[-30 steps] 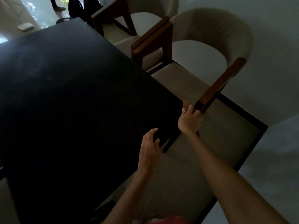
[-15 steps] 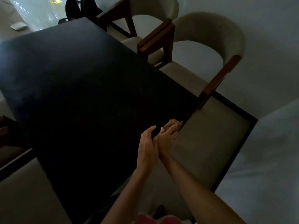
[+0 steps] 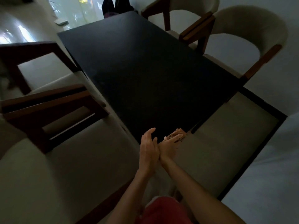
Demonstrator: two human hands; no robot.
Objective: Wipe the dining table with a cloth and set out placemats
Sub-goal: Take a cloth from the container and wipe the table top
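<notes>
A long black dining table (image 3: 145, 75) runs away from the camera, its top dark and dull in the dim room. Four cream upholstered chairs with brown wooden arms stand round it: two along the left edge, the near one (image 3: 48, 120) and the far one (image 3: 32, 65), and two along the right edge, the near one (image 3: 252, 46) and the far one (image 3: 181, 8), their arms close to the tabletop. A pale rug with a dark border (image 3: 226, 143) lies on the floor beside the near right corner.

Both hands meet at the near edge of the tabletop, close to its near right corner. The left hand (image 3: 148, 149) stands on edge with its fingers gently bent and spread, holding nothing, its heel touching the right wrist. The right hand (image 3: 168, 146) lies beside it with fingers stretched forward and flat on a small brownish cloth (image 3: 178, 134), pressing it down right at the table's near edge. Most of the cloth bunches beyond the fingertips.
</notes>
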